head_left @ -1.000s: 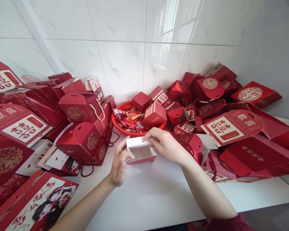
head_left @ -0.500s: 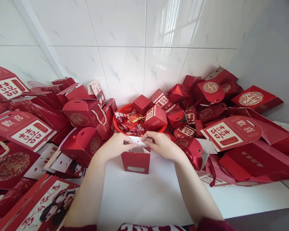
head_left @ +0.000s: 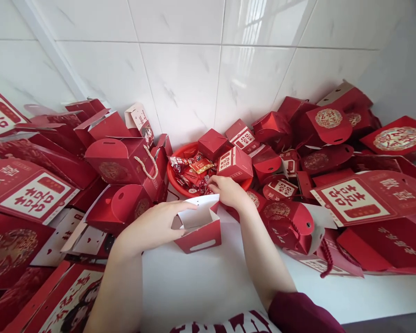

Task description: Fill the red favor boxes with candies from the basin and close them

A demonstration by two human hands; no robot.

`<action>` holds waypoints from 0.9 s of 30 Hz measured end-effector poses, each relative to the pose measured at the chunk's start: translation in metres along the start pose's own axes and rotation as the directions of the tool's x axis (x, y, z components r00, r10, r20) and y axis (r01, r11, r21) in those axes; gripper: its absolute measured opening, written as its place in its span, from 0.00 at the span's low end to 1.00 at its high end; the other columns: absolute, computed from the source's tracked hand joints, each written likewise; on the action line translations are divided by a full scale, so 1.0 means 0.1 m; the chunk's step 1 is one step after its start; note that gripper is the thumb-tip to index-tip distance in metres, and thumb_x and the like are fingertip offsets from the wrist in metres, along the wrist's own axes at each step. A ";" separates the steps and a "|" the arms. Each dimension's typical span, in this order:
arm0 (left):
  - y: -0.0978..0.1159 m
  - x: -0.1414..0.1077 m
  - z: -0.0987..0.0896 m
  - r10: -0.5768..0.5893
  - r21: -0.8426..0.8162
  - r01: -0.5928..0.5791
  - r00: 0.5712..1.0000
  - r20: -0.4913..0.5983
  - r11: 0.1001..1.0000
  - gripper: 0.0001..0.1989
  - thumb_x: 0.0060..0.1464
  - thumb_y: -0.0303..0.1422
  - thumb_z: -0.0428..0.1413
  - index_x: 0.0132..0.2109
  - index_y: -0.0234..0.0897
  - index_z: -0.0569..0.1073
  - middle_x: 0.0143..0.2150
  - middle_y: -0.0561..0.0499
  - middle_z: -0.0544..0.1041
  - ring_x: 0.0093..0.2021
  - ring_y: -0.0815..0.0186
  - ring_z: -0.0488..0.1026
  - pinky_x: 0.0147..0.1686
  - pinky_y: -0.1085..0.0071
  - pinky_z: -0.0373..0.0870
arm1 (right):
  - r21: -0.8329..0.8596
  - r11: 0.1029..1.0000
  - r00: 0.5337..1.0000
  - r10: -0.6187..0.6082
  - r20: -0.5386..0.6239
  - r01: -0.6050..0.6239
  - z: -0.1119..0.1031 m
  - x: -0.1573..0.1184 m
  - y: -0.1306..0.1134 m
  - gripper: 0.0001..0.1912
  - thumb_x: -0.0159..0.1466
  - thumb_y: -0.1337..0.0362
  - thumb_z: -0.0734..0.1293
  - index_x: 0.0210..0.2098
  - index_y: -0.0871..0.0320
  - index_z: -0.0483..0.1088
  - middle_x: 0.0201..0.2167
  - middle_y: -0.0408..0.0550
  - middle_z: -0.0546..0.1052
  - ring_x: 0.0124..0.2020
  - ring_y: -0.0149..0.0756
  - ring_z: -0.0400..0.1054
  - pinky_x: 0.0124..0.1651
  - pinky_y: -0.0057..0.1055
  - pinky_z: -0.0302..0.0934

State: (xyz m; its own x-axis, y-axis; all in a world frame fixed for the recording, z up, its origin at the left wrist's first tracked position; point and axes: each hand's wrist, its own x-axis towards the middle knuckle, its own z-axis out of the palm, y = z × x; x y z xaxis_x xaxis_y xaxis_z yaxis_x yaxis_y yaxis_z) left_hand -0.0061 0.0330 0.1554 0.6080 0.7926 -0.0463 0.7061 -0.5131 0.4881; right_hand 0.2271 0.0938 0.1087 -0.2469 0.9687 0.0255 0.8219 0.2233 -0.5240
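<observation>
A red paper gift box (head_left: 203, 233) with a white inside stands on the white tabletop, its top open and one white-lined flap raised. My left hand (head_left: 164, 222) grips its left side, with the thumb near the open rim and the fingers behind the flap. Beyond the box, my right hand (head_left: 229, 189) is at the front edge of a red plastic basin (head_left: 173, 178). Its fingers are curled together at the wrapped candies (head_left: 194, 173); whatever lies between the fingertips is hidden. Small red boxes (head_left: 213, 143) also lie in the basin.
Red gift boxes are heaped on both sides, including one with a rope handle (head_left: 116, 162) at left and a flat one with white lettering panel (head_left: 353, 196) at right. A tiled wall (head_left: 183, 78) stands behind. White tabletop (head_left: 194, 286) shows in front.
My right hand has let go of the box's flap and moved forward to the basin. My left hand has shifted onto the box's left side, and the box is turned slightly. The view has shifted.
</observation>
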 end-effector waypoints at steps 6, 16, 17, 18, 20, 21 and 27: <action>0.16 0.03 0.03 0.132 -0.010 -0.131 0.988 0.078 0.991 0.28 0.47 0.25 0.55 0.54 0.57 0.76 0.50 0.59 0.80 0.45 0.59 0.79 0.39 0.70 0.74 | -0.116 0.992 0.997 0.052 0.058 -0.045 0.11 0.19 -0.03 0.15 0.70 0.67 0.57 0.44 0.60 0.75 0.46 0.59 0.79 0.48 0.44 0.74 0.48 0.33 0.62; 0.15 -0.01 0.05 0.127 0.013 -0.127 0.992 0.011 0.992 0.37 0.46 0.23 0.54 0.63 0.58 0.67 0.58 0.60 0.76 0.47 0.58 0.79 0.38 0.69 0.74 | -0.186 0.980 0.989 -0.050 0.139 0.076 0.30 0.58 -0.24 0.14 0.66 0.72 0.60 0.43 0.61 0.77 0.48 0.60 0.78 0.51 0.46 0.73 0.50 0.33 0.62; 0.16 -0.03 0.03 0.107 0.001 -0.107 0.994 0.012 0.994 0.38 0.46 0.23 0.54 0.64 0.58 0.66 0.61 0.59 0.73 0.50 0.57 0.77 0.40 0.69 0.74 | -0.185 0.979 0.988 -0.066 0.143 0.092 0.32 0.61 -0.26 0.13 0.66 0.72 0.61 0.43 0.61 0.77 0.48 0.60 0.78 0.51 0.45 0.72 0.51 0.32 0.62; 0.18 -0.05 0.00 0.088 -0.016 -0.088 0.996 0.018 0.996 0.39 0.46 0.23 0.54 0.65 0.57 0.64 0.63 0.59 0.72 0.53 0.57 0.76 0.43 0.69 0.75 | -0.185 0.978 0.987 -0.073 0.141 0.099 0.34 0.64 -0.27 0.13 0.67 0.72 0.61 0.45 0.62 0.76 0.48 0.59 0.78 0.51 0.44 0.72 0.51 0.32 0.62; 0.20 -0.07 -0.06 0.050 -0.045 -0.048 0.998 0.050 0.998 0.40 0.47 0.23 0.53 0.66 0.56 0.62 0.65 0.59 0.69 0.57 0.57 0.74 0.48 0.69 0.74 | -0.191 0.978 0.990 -0.065 0.128 0.089 0.41 0.71 -0.29 0.15 0.67 0.71 0.62 0.52 0.63 0.72 0.51 0.60 0.77 0.52 0.44 0.71 0.53 0.33 0.62; 0.21 -0.07 -0.09 0.030 -0.052 -0.026 0.997 0.067 0.998 0.40 0.47 0.23 0.53 0.67 0.56 0.61 0.65 0.59 0.69 0.57 0.58 0.73 0.49 0.69 0.73 | -0.197 0.978 0.992 -0.048 0.117 0.071 0.45 0.74 -0.30 0.17 0.67 0.70 0.63 0.55 0.64 0.69 0.53 0.61 0.75 0.55 0.45 0.69 0.54 0.35 0.62; 0.15 -0.07 -0.17 -0.052 -0.084 0.057 0.996 0.067 0.995 0.37 0.47 0.24 0.53 0.63 0.57 0.67 0.60 0.61 0.74 0.52 0.58 0.76 0.47 0.69 0.74 | -0.207 0.975 0.996 0.089 0.032 -0.080 0.63 0.89 -0.35 0.21 0.68 0.60 0.67 0.58 0.59 0.66 0.60 0.55 0.67 0.58 0.48 0.65 0.57 0.51 0.63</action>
State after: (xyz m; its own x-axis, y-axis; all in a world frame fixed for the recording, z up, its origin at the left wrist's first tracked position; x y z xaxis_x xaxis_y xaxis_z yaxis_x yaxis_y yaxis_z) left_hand -0.0062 0.0255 0.1782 0.5936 0.7941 -0.1302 0.7069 -0.4373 0.5559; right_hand 0.1443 0.1654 0.0760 -0.1892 0.9807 -0.0487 0.9276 0.1622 -0.3366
